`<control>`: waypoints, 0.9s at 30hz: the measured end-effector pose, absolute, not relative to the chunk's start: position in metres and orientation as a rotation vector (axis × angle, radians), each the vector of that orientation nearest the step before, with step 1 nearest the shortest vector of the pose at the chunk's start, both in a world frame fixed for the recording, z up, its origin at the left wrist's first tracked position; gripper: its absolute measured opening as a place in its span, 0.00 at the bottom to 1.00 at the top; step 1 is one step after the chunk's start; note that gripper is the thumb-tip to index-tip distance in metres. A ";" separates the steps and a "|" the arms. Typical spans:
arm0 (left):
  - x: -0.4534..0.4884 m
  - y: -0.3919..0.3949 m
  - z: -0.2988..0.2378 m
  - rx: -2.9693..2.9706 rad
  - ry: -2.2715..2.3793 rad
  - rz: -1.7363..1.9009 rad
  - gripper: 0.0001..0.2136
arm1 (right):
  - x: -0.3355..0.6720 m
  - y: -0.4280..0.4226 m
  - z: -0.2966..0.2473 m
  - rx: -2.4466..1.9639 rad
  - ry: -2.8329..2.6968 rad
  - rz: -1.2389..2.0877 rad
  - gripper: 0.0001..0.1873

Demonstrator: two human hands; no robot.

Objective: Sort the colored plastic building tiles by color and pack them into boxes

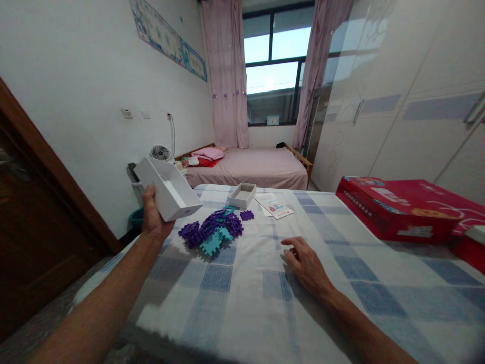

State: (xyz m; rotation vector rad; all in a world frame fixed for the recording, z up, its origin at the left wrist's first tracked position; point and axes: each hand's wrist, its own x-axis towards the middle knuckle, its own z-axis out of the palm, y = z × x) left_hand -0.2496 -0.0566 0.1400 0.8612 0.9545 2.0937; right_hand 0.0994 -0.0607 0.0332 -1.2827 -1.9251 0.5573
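My left hand [154,217] grips a white open box [166,194] from below and the side, holding it tilted above the left part of the table. Just right of it lies a pile of purple interlocking pieces [214,225] with some teal pieces [215,240] among them. One purple piece [247,216] lies apart, to the right of the pile. Over the tablecloth, my right hand [303,260] is empty, its fingers loosely curved and apart. Behind the pile sits a shallow white box lid [243,194], open side up.
A checked cloth [242,283] covers the table. Printed cards [276,205] lie beside the lid. Red boxes [397,207] stand at the right. Beyond the table are a bed [257,164], a small fan [160,152] and a wardrobe [397,101]. A wooden door [45,227] is at left.
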 end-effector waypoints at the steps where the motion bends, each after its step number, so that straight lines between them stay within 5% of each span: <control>1: -0.237 -0.058 0.140 0.815 0.885 2.034 0.18 | 0.098 -0.062 0.034 -1.262 -1.918 0.575 0.13; 9: -0.116 -0.058 0.089 0.518 0.768 1.496 0.22 | 0.085 -0.083 0.044 -0.875 -1.977 0.400 0.29; 16: -0.064 -0.047 0.056 0.524 0.666 1.328 0.28 | 0.091 -0.086 0.063 -1.177 -2.076 0.318 0.09; 27: -0.065 -0.035 0.020 1.120 0.961 1.330 0.27 | 0.160 0.031 0.087 -1.795 -2.111 -0.497 0.11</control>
